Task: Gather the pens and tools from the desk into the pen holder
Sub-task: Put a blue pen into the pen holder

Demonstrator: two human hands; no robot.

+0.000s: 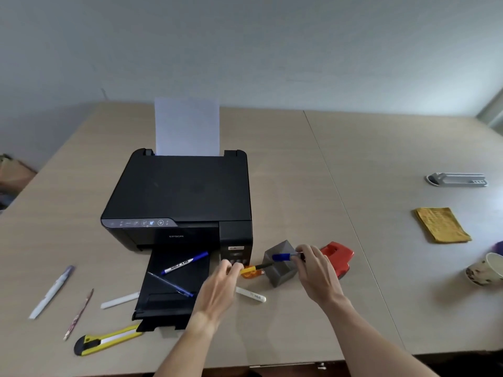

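Pen holder (280, 265), grey, sits just left of your right hand (313, 268), whose grip pinches a blue marker (284, 257) level over it. Your left hand (220, 284), palm down, grips a yellow-capped pen (254, 268). Both forearms reach forward above the surface (353, 308).

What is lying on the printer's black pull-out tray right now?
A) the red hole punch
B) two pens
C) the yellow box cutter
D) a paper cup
B: a blue-capped marker and a thin blue pen lie crossed on the printer's output tray, while the yellow box cutter sits on the desk in front of it.
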